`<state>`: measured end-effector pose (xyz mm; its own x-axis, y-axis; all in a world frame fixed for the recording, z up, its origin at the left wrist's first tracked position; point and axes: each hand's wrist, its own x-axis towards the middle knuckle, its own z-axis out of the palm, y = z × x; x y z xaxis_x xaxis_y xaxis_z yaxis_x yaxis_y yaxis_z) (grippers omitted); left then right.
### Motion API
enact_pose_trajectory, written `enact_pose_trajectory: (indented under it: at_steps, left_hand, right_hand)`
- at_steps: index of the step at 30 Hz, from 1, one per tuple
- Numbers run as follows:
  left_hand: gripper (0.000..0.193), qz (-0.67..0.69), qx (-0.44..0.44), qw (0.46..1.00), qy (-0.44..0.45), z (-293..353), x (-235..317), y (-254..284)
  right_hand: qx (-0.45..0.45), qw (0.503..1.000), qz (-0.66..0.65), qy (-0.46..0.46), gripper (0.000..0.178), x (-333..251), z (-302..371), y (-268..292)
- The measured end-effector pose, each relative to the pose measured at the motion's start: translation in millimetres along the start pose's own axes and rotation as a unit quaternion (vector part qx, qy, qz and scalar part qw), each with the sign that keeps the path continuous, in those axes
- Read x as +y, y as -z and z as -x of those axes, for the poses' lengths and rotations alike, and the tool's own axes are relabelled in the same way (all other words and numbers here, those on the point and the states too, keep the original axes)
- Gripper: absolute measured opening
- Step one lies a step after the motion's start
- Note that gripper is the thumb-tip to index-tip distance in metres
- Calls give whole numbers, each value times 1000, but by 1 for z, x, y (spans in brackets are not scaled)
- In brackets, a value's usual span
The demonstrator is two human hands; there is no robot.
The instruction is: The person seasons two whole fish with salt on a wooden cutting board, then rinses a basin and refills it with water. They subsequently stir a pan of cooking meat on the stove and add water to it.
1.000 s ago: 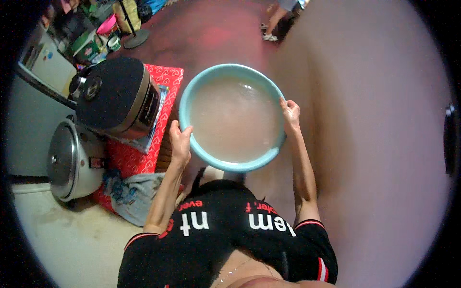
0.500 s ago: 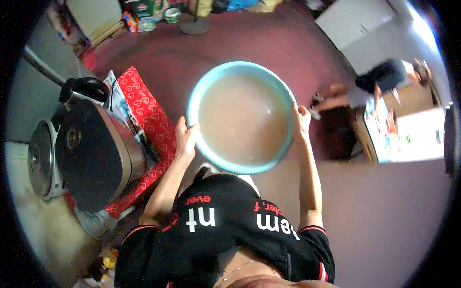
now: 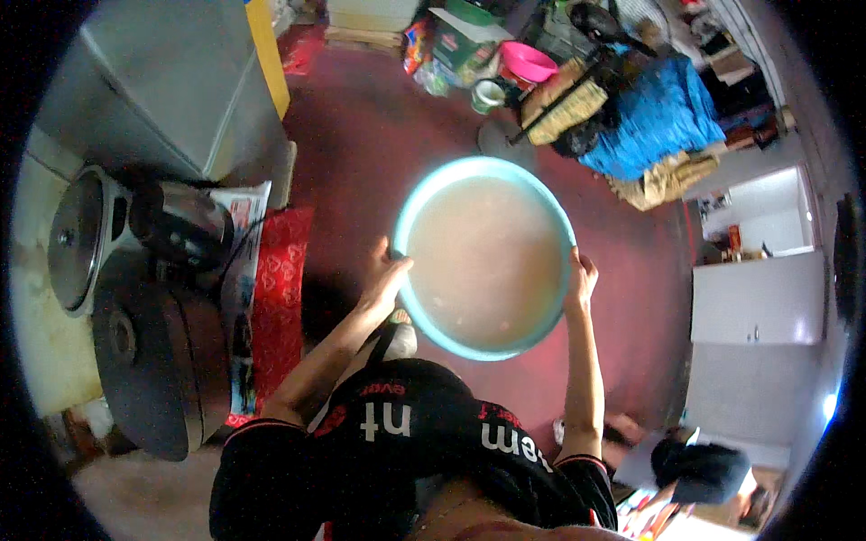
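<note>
A round light-blue basin [image 3: 408, 298] of cloudy, brownish water [image 3: 483, 261] is held up in front of my body, above the dark red floor. My left hand [image 3: 386, 278] grips its left rim, with the thumb over the edge. On the opposite side, my right hand [image 3: 582, 275] is closed on the right rim. The fingers under the basin are partly hidden by it. The water's surface looks almost level with the upper part of the wall.
To the left, a rice cooker [image 3: 149, 352] and a kettle [image 3: 180, 221] stand by a red heart-patterned cloth [image 3: 280, 298]. A grey fridge-like cabinet [image 3: 171, 99] rises beyond. Ahead lie a pink bowl [image 3: 529, 61], a white bucket [image 3: 488, 96] and a blue sheet [image 3: 663, 117]. Another person [image 3: 699, 471] is at lower right.
My view and body have turned right, still with the basin in both hands. The other person has shifted to the lower right, and the piled goods ahead have come into view.
</note>
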<state>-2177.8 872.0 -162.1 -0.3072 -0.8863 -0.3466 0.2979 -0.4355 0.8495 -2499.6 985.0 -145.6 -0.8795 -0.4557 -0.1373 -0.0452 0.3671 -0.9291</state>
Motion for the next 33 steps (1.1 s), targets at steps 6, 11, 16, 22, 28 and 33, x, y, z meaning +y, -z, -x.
enact_pose_trajectory:
  at_steps: [6, 11, 16, 22, 28, 33]
  left_hand:
    - [25, -30, 95, 992, -74, -161, 47, -36]
    - [26, 32, 171, 979, -105, -271, 118, -69]
    - [25, 31, 258, 956, -134, -407, 168, -39]
    - [26, 42, 299, 937, -174, -540, 273, -18]
    - [33, 67, 341, 921, -178, -670, 401, 18]
    - [32, 34, 358, 906, -225, -772, 510, 81]
  right_hand:
    - [-119, 989, 1, 87, 36, -73, -192, -132]
    - [-196, 961, 6, 198, 36, -128, -349, -286]
    - [-273, 948, 52, 155, 37, -225, -416, -452]
    - [-326, 908, 123, 233, 33, -343, -491, -648]
    - [-466, 861, 49, 198, 39, -453, -546, -833]
    - [-537, 798, 78, 262, 24, -578, -579, -1025]
